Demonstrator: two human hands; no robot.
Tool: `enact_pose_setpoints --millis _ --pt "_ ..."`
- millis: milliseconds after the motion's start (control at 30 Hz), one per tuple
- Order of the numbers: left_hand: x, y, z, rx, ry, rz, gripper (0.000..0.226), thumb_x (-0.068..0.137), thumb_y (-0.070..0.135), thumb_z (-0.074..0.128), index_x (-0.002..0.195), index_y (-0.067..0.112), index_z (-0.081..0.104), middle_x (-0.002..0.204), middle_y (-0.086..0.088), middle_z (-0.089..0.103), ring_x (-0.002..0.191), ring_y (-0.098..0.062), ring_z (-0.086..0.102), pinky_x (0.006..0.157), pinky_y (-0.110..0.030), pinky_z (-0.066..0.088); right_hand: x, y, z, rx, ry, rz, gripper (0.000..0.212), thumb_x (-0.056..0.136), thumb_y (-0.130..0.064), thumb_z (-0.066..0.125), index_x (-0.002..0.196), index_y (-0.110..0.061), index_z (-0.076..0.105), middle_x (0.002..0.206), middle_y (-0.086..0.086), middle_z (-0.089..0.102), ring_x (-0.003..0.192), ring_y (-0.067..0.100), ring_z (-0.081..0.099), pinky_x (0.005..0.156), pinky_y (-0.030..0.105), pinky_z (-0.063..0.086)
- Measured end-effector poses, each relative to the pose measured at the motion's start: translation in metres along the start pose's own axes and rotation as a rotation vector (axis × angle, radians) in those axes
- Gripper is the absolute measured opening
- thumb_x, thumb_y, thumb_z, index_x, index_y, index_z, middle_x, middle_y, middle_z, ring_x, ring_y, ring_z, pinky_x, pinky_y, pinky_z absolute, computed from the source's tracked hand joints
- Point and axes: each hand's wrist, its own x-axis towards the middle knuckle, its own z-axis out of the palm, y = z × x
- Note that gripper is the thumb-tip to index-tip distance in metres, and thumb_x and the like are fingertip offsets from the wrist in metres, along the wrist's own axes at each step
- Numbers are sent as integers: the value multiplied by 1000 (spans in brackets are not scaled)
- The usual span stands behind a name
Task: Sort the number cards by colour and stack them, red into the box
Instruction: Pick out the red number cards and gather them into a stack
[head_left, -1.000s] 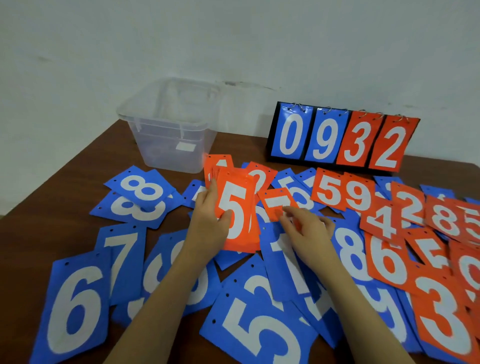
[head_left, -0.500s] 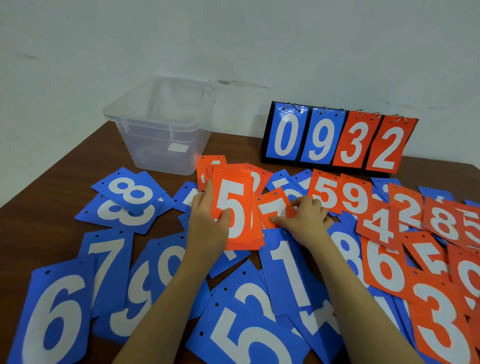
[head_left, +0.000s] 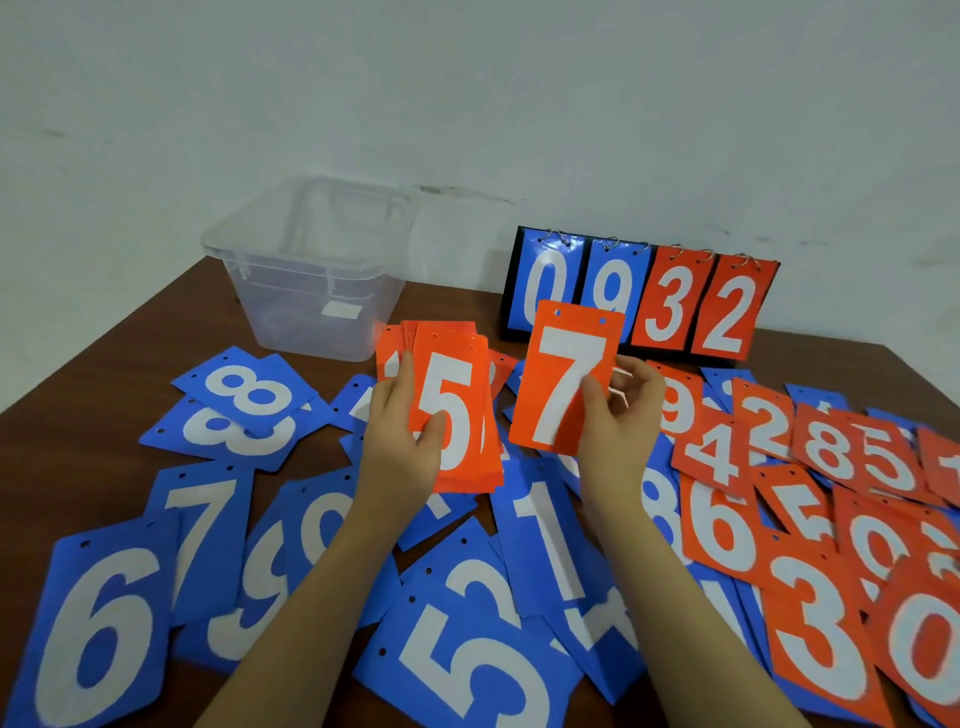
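Note:
My left hand (head_left: 402, 441) grips a stack of red number cards (head_left: 457, 405) with a white 5 on top, held upright above the table. Just to its right, my right hand (head_left: 621, 415) pinches a single red 7 card (head_left: 563, 379) by its right edge, lifted off the table. A clear plastic box (head_left: 311, 270) stands at the back left, with no cards visible inside. Several loose red cards (head_left: 831, 493) lie spread on the right. Several blue cards (head_left: 208, 519) cover the left and front.
A black flip scoreboard (head_left: 639, 296) reading 0 9 3 2 stands at the back, against the white wall. The brown wooden table (head_left: 93, 405) shows bare wood at the far left, beside the box.
My right hand has lifted the red 7 card off the table and turned it upright beside the stack. My left hand has raised the red stack slightly.

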Motion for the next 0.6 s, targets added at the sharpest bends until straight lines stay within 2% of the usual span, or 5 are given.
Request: enact_pose_setpoints --millis 133,267,467,533,600 --pt "-2 5 -2 -135 -46 -46 58 93 14 51 144 23 25 137 -9 39 116 -20 52 70 -11 53 -10 2 5 34 -87 104 28 91 -21 61 115 -25 48 107 -11 56 97 6 58 75 22 50" --pt "-7 15 2 -239 -41 -100 57 92 14 52 143 23 27 127 1 44 99 -5 56 62 -7 49 -25 7 17 -26 -151 89 23 91 -16 60 111 -21 49 92 -9 55 86 5 58 67 15 45" --pt "-10 5 -1 -56 72 -111 61 91 13 55 144 20 25 125 -1 43 100 -6 52 66 0 45 -32 15 47 -128 -330 54 17 89 -20 62 103 -25 54 96 -12 57 89 0 55 70 11 41" --pt "-5 -3 -7 5 138 -152 60 92 14 54 145 19 24 127 -5 43 102 -7 49 65 -3 44 -23 21 55 -145 -338 58 18 88 -21 63 104 -23 57 99 -5 58 91 5 55 75 16 45" --pt "2 -11 -14 39 196 -185 60 92 17 53 145 20 23 127 -5 43 106 -11 49 75 -12 42 -7 29 61 -198 -327 53 18 87 -20 65 104 -20 59 102 0 57 92 10 55 75 20 47"
